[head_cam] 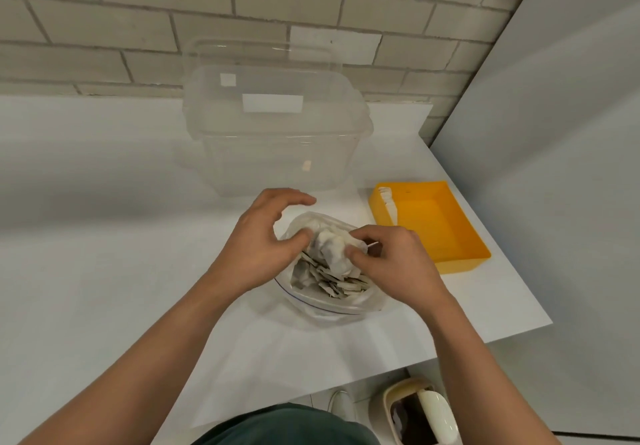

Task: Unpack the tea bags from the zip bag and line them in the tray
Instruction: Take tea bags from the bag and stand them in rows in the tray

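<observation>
Two hands are working at the mouth of the zip bag [332, 302], which sits open on the white tabletop [104, 202] right in front of the person. Inside the zip bag lies a heap of tea bags [329, 278], packed loosely, tags and corners pointing every way. Just above that heap, at the bag's mouth, a crumpled white clump [329, 247] of several tea bags is lifted up. The right hand [391, 257] has it: thumb and forefinger curled in and pinching the clump's right side, the other fingers tucked behind. The left hand [263, 237] arches over the bag's left rim, fingers curved above the opening, thumb pressed in against the clump. Whether it actually grips plastic or paper, I cannot tell.

To the right of the zip bag, just beside it, is the yellow tray [464, 261]. A short row [389, 205] of white tea bags stands on edge along the tray wall nearest the zip bag; the rest of its floor shows bare yellow. Beyond the zip bag, towards the brick wall [138, 29], stands a big clear plastic container [277, 133] with a white label on it. Below the zip bag, past the tabletop's near edge, a small cream bin [415, 410] sits on the floor.
</observation>
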Tool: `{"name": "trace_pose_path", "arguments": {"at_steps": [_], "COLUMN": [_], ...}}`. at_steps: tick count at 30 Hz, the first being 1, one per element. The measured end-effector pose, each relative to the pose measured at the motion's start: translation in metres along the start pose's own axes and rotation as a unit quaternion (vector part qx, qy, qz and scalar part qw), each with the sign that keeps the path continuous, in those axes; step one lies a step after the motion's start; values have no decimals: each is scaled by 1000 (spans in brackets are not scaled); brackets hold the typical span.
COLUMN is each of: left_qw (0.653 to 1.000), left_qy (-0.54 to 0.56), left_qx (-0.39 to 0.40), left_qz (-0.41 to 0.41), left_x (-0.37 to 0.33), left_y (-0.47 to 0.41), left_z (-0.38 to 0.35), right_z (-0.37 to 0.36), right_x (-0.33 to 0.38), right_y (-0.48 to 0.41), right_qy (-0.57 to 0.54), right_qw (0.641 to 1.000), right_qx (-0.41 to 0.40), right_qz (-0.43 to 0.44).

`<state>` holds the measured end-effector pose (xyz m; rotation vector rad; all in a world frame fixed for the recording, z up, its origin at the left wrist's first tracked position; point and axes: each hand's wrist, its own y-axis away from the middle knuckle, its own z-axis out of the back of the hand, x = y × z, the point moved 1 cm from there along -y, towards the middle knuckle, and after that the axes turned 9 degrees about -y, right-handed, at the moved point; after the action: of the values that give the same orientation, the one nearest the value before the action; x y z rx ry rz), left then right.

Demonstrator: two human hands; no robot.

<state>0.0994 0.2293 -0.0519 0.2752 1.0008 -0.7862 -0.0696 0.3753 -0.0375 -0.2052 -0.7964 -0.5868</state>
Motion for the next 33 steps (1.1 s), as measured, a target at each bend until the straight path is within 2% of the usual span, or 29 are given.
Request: {"name": "trace_pose_path", "arguments": {"at_steps": [3, 9, 13, 16, 18, 20, 26, 29, 33], "left_qw": [994, 957, 949, 913, 887, 872, 876, 853, 811], "left_qy": [107, 260, 268, 341, 383, 404, 374, 418, 476], "left_qx": [-12, 54, 80, 145, 175, 182, 215, 208, 234], "left_qz": [26, 118, 148, 171, 187, 207, 217, 233, 247], "left_x": [-17, -24, -24, -31, -36, -35, -28, -24, -17], "left_y": [2, 0, 0, 0, 0, -1, 4, 6, 10], "left_z": [4, 8, 7, 3, 0, -4, -14, -18, -13], "right_z": [10, 24, 28, 28, 25, 22, 16, 20, 27], "right_x": [-1, 7, 12, 17, 19, 20, 31, 38, 51], "right_y": [-1, -1, -4, -7, -9, -12, -20, -26, -33], "right_qy": [-132, -350, -437, -477, -468, -422, -248, -177, -113], "right_qw": [991, 936, 897, 874, 876, 898, 959, 972, 971], "right_qx": [8, 20, 41, 69, 93, 103, 126, 155, 211], "right_qz": [-14, -32, -43, -59, -66, -69, -52, -7, 25]}}
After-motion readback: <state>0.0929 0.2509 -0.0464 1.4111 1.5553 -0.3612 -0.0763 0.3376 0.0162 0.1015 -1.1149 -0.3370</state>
